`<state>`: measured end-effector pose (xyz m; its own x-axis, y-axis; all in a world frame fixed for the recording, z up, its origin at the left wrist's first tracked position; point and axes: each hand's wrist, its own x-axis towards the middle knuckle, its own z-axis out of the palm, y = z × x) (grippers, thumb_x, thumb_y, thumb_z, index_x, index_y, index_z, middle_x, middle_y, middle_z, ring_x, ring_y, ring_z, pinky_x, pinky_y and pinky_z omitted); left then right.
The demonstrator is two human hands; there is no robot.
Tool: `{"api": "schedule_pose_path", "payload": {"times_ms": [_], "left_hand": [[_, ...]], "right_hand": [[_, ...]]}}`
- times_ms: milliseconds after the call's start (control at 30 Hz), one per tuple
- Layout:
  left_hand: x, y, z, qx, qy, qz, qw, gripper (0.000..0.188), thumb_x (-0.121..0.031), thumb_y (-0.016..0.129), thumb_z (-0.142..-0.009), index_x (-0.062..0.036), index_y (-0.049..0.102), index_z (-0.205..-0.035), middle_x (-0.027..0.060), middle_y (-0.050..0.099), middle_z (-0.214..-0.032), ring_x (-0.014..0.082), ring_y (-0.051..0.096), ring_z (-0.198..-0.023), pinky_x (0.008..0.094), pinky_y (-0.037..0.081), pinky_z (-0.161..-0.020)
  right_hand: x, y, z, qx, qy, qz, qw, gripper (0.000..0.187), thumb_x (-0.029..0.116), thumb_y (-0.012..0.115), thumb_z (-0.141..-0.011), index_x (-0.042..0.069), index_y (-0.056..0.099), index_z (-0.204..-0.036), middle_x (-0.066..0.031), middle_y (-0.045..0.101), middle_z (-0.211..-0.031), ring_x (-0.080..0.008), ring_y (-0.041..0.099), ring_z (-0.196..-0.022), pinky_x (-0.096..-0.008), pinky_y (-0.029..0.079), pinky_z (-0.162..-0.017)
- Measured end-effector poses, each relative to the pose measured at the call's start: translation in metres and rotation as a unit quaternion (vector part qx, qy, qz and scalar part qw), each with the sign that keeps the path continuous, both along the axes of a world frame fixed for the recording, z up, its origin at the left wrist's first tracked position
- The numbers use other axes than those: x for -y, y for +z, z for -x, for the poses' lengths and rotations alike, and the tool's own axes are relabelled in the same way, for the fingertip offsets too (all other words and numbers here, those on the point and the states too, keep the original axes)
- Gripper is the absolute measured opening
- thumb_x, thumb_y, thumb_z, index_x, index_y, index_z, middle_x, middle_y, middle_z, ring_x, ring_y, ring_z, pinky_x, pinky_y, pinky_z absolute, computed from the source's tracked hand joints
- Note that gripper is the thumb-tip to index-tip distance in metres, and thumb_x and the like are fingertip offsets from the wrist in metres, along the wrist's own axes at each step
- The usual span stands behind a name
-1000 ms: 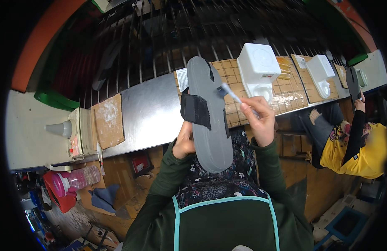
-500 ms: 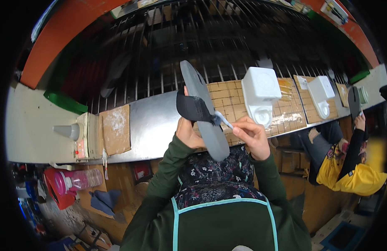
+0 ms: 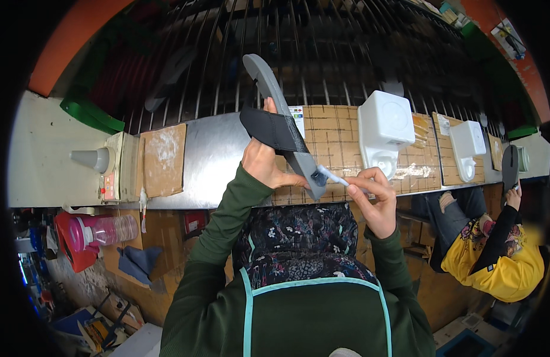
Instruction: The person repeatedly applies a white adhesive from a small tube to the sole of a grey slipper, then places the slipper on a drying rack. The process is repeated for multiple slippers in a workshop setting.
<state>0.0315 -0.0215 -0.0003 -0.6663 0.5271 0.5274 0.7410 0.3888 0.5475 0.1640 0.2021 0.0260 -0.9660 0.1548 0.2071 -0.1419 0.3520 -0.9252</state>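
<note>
My left hand grips a grey-soled sandal with a wide black strap. Some of its fingers pass under the strap, and the thumb reaches along the lower part of the sole. The sandal stands tilted on edge above the worktop. Between the thumb and fingers of my right hand is a thin white brush. Its tip touches the sandal's near end, at a dark spot by the end of the strap.
A metal worktop bears cardboard sheets and white dispenser-like containers. Beyond it runs a rack of metal bars. At right, a co-worker in yellow holds another sandal. A pink-lidded bottle lies below left.
The sandal has turned so that more of the strap's outer side shows, and its top leans further left and away. My right hand with the brush has shifted slightly right.
</note>
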Motion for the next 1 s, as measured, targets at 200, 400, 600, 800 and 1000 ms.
{"api": "schedule_pose_path", "payload": {"times_ms": [200,400,600,800,1000], "left_hand": [[-0.001,0.000,-0.001,0.011,-0.017,-0.002,1.000,0.152,-0.048,0.094,-0.033,0.0127,0.011,-0.145,0.0403,0.018,-0.146,0.0484,0.031,-0.135,0.0465,0.038,-0.106],[-0.002,0.000,-0.001,-0.027,-0.022,0.008,0.999,0.150,-0.048,0.093,-0.031,0.0127,0.016,-0.144,0.0368,0.019,-0.148,0.0478,0.026,-0.138,0.0484,0.034,-0.109],[-0.003,0.001,-0.001,0.003,-0.048,-0.017,0.999,0.149,-0.050,0.093,-0.031,0.0124,0.017,-0.144,0.0349,0.015,-0.150,0.0475,0.021,-0.139,0.0482,0.031,-0.111],[-0.002,0.005,0.000,0.012,-0.051,-0.015,0.999,0.152,-0.051,0.092,-0.031,0.0116,0.014,-0.145,0.0343,0.015,-0.150,0.0474,0.022,-0.139,0.0477,0.032,-0.111],[-0.001,0.005,0.000,0.027,-0.070,-0.015,0.997,0.153,-0.052,0.092,-0.030,0.0112,0.013,-0.145,0.0341,0.015,-0.150,0.0475,0.023,-0.139,0.0479,0.034,-0.109]], "right_hand": [[0.002,0.004,0.007,-0.005,-0.027,-0.063,0.998,0.016,0.011,0.073,-0.082,0.007,0.075,-0.097,-0.0011,0.056,-0.082,-0.0075,0.046,-0.060,-0.0226,0.037,-0.054],[0.002,0.008,0.013,-0.035,-0.047,-0.144,0.988,0.016,0.016,0.074,-0.080,0.011,0.076,-0.096,0.0014,0.056,-0.083,-0.0083,0.043,-0.058,-0.0272,0.029,-0.068],[0.002,0.016,0.018,-0.102,-0.062,-0.237,0.964,0.017,0.015,0.074,-0.079,0.012,0.076,-0.095,0.0024,0.056,-0.084,-0.0089,0.043,-0.058,-0.0295,0.025,-0.072],[0.003,0.019,0.020,-0.138,-0.076,-0.290,0.944,0.018,0.015,0.075,-0.078,0.014,0.076,-0.096,0.0023,0.056,-0.084,-0.0105,0.046,-0.063,-0.0310,0.025,-0.073],[-0.002,0.020,0.025,-0.154,-0.062,-0.280,0.945,0.019,0.015,0.076,-0.076,0.014,0.076,-0.095,0.0020,0.058,-0.084,-0.0107,0.049,-0.068,-0.0311,0.026,-0.072]]}}
